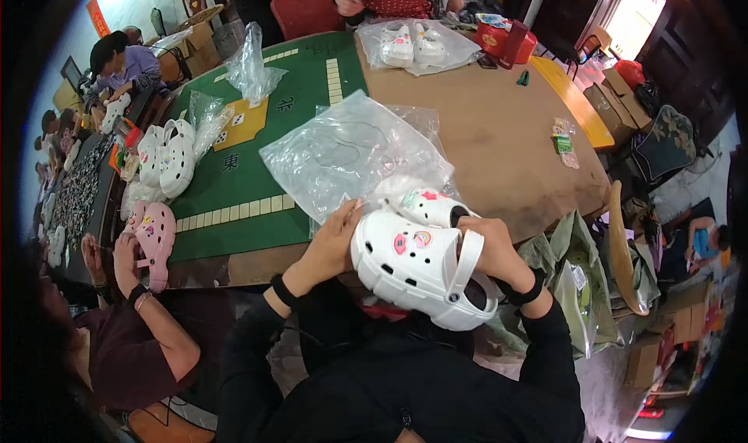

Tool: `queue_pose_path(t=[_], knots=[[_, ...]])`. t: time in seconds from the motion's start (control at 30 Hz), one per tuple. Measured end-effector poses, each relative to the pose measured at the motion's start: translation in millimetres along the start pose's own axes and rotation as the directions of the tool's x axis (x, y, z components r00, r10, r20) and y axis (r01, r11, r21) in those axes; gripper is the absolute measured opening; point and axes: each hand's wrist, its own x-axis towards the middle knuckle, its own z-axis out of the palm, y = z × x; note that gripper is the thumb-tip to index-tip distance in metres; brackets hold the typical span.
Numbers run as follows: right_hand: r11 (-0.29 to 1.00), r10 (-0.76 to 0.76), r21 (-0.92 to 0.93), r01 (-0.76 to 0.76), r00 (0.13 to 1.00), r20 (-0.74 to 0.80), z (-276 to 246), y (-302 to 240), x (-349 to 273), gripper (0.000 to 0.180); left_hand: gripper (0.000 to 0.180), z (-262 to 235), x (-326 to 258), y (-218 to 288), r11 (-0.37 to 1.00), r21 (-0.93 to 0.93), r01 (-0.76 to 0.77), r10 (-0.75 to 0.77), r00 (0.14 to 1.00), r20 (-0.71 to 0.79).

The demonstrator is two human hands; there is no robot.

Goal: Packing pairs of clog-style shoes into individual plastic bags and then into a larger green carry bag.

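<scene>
A white clog (417, 268) sits at lower centre of the frame, held up over the person's lap just below the table (499, 131) edge, toe to the left and heel strap to the right. Small coloured charms are fixed in its upper. A second white clog (432, 207) lies just behind it, touching it, partly on a clear bag (351, 155) that spreads across the table toward the centre.

The left hand (331, 244) has its grip curled around the toe end of the front clog, fingers pressed on the upper and thumb side hidden behind the shoe. The right hand (495, 252) closes around the heel end, fingers wrapped over the rim beside the strap; how tightly it pinches cannot be told. Both wrists wear dark bands over black sleeves.

Further out, a green mat (257, 170) covers the left part of the table, with a white pair (171, 158) of clogs at its left edge and a pink pair (153, 236) below that, near another person's hands (117, 260) at lower left. At the top of the frame a bagged pair (413, 45) lies before a person in red, beside a red box (506, 42).
</scene>
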Motion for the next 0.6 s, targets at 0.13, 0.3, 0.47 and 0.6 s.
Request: queue_pose_path(t=[0.13,0.3,0.47,0.6], knots=[[0.979,0.069,-0.169,-0.111,0.97,-0.235,12,-2,-1,0.018,0.076,0,9,13,0.971,-0.21,0.111,-0.108,0.994,0.025],[0.953,0.179,-0.188,-0.239,0.942,-0.285,13,0,-6,0.018,0.074,5,17,24,0.961,-0.246,0.124,-0.119,0.992,0.038],[0.949,0.207,-0.161,-0.271,0.922,-0.328,21,0,-9,0.019,0.061,7,12,20,0.966,-0.229,0.118,-0.115,0.993,0.027],[0.949,0.182,-0.191,-0.251,0.931,-0.317,29,-1,-4,0.017,0.06,5,12,23,0.982,-0.159,0.1,-0.101,0.995,0.001]])
